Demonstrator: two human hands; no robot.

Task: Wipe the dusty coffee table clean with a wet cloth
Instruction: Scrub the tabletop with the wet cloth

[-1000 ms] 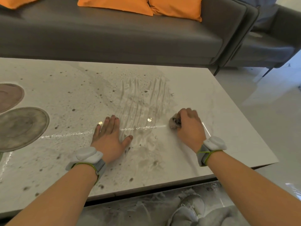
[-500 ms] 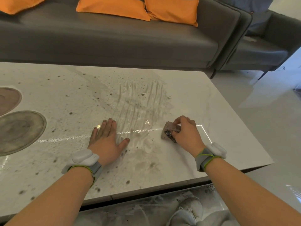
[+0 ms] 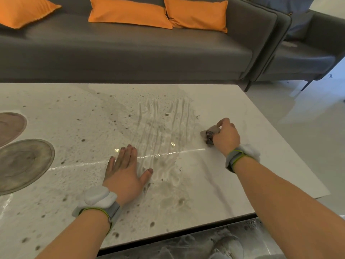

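The white coffee table [image 3: 233, 109] is coated with grey dust and dark specks, with streaked wipe marks through its middle. My right hand [image 3: 225, 136] is closed on a small crumpled grey cloth [image 3: 208, 136] and presses it on the table's right part, beside the streaks. My left hand [image 3: 125, 171] lies flat on the tabletop, palm down and fingers spread, left of the streaked patch. The strip to the right of the cloth looks cleaner than the rest.
Two round dusty plates lie at the table's left edge, one nearer [image 3: 22, 165] and one farther [image 3: 10, 128]. A dark grey sofa [image 3: 130, 53] with orange cushions [image 3: 128, 14] runs behind the table. An armchair [image 3: 308, 58] stands at the right, over pale floor [image 3: 298, 113].
My right hand has slid the cloth away from me and to the right, up beside the streaks. My left hand has stayed flat in the same spot.
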